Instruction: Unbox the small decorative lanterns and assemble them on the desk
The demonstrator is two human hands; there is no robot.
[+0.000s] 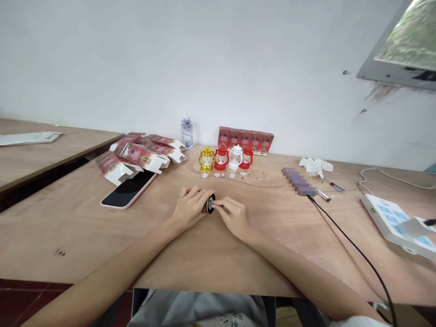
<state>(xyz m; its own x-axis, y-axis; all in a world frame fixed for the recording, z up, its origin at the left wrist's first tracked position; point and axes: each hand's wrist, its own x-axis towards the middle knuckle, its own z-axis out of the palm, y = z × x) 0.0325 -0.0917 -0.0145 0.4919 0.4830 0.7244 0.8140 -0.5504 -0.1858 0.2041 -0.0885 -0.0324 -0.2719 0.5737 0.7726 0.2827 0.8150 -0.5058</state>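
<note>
Head view: a dark object (210, 204) sits between left hand (190, 205), grasping it, and right hand (235, 216), pinching its end.

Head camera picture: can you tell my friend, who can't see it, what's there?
The left hand holds a small dark round thing at a wooden table while the right hand touches one end of it. Beyond stand four little lanterns, one gold, two red and one white, before a row of red boxes, with a phone off to the left.
</note>
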